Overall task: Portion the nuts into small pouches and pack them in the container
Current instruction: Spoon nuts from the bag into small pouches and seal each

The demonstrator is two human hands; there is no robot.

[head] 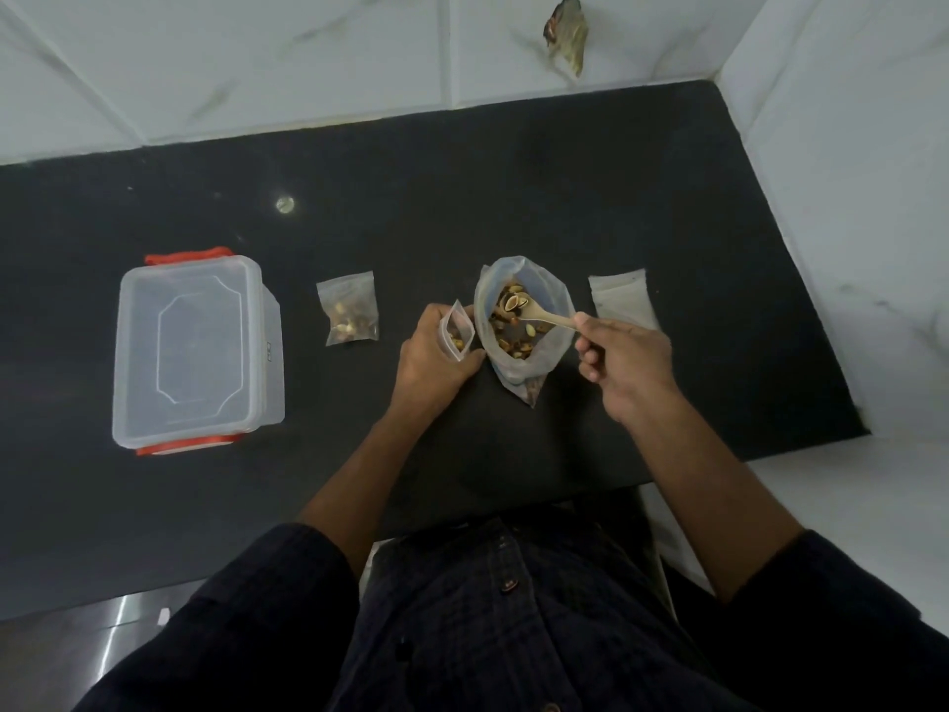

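A large clear bag of mixed nuts (521,326) stands open at the middle of the dark counter. My right hand (626,362) grips a small wooden spoon (539,313) whose bowl, loaded with nuts, sits over the bag's mouth. My left hand (436,362) holds a small clear pouch (457,334) with a few nuts in it, upright just left of the big bag. A filled small pouch (349,308) lies further left. The clear plastic container (192,352) with red clips sits at the far left, its lid on.
A small pile of flat empty pouches (621,298) lies right of the nut bag. The dark counter (513,187) ends at white tiled walls behind and on the right. A brownish object (567,36) is on the back wall.
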